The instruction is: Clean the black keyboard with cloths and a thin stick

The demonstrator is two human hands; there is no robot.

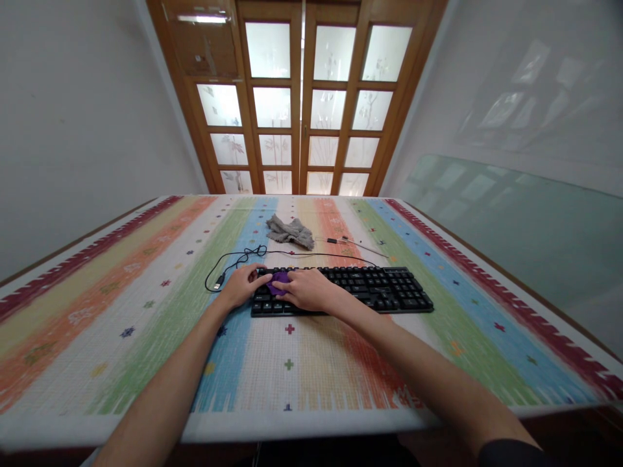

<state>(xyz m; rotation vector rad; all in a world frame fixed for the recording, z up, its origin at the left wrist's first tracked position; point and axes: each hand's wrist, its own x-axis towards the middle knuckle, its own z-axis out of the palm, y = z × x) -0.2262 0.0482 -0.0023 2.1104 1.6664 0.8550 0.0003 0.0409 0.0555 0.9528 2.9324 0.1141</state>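
Note:
A black keyboard (389,285) lies flat across the middle of the table. A soft purple piece (279,285), putty or cloth, I cannot tell which, rests on the keys near its left end. My right hand (309,288) reaches over from the right, its fingers pressed onto the purple piece. At the keyboard's left end, my left hand (241,285) grips the upper corner with bent fingers, its thumb stretched to the purple piece's edge. The hands and the piece cover some keys.
Behind the keyboard runs its looped black cable (282,251), the USB plug (219,282) left of my left hand. A crumpled grey cloth (291,231) lies farther back, beside a thin pale stick-like item (365,247). A striped tablecloth (185,363) covers the table.

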